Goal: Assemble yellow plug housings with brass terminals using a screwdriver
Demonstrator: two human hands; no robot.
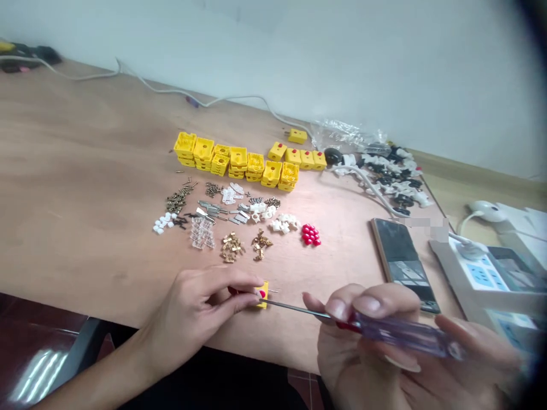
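Observation:
My left hand (192,307) pinches a small yellow plastic housing (264,302) at the near edge of the wooden table, with a red piece showing at its side. My right hand (367,336) grips a screwdriver (405,333) with a clear purple handle. The screwdriver's steel shaft (299,309) points left, and its tip reaches the yellow housing. My fingers hide most of the housing, so I cannot tell whether the tip enters it. Nearest my hands lie small brass parts (233,247) and red beads (310,234).
Stacked yellow housings (239,159) stand in rows behind sorted piles of screws and small metal and white parts (226,210). To the right lie a phone (404,265), black-and-white parts (384,176) and a power strip (482,273). Cables run along the wall.

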